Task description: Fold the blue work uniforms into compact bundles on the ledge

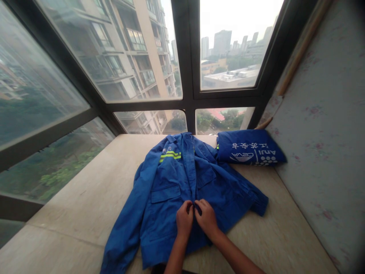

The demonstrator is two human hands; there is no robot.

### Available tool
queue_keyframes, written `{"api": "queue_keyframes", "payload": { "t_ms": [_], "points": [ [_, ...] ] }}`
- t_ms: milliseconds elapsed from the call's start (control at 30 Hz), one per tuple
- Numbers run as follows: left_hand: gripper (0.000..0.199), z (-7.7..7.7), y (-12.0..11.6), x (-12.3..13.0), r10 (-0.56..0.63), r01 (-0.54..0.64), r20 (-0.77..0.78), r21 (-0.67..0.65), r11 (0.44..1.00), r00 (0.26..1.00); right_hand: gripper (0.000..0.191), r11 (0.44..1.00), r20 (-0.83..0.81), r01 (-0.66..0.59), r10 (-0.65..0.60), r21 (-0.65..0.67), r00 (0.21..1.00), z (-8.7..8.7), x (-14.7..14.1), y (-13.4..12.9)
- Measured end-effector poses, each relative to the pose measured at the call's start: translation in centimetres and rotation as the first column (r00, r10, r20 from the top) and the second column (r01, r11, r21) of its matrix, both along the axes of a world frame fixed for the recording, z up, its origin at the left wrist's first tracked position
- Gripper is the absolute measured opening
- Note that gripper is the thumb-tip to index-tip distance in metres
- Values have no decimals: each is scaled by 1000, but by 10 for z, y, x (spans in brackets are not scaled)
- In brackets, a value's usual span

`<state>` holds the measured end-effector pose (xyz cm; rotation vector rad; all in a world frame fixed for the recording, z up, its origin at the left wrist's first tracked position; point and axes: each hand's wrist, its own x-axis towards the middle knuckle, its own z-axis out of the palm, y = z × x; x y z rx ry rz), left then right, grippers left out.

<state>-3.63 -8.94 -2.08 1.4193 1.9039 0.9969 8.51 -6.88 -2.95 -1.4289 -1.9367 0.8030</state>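
A blue work jacket (168, 186) with yellow-green reflective stripes lies front side up, its collar toward the window and its hem toward me. The left sleeve in view stretches down to the near edge; the other angles out to the right. At the lower front opening, my left hand (184, 219) pinches one edge of the jacket. Close beside it, my right hand (205, 217) pinches the facing edge, fingers closed. Whether a button sits between the fingertips is hidden.
A folded blue garment (248, 148) with white printing rests by the right wall (322, 152). The beige stone sill (82, 198) carries both garments. Dark-framed windows (188, 102) rise behind and to the left.
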Motion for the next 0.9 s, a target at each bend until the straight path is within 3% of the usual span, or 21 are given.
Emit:
{"api": "queue_keyframes", "payload": {
  "t_ms": [100,333,533,667,900],
  "points": [
    [26,0,1,-2,-12,12,3,-6,1000,1000,42,999,37,-42,41,12,998,-2,3,0],
    [28,12,4,-5,-57,57,32,-11,998,998,42,984,-67,-116,108,-133,992,5,7,19],
    [37,13,12,-1,49,-47,41,-60,997,998,42,979,-90,-181,172,-99,981,-1,7,12],
    [36,5,15,0,130,-127,44,-68,990,990,43,984,-137,-164,154,-68,979,-3,10,6],
    [25,-2,15,-3,155,-150,133,-50,987,979,36,989,-141,-78,60,-126,988,6,7,12]
  ]
}}
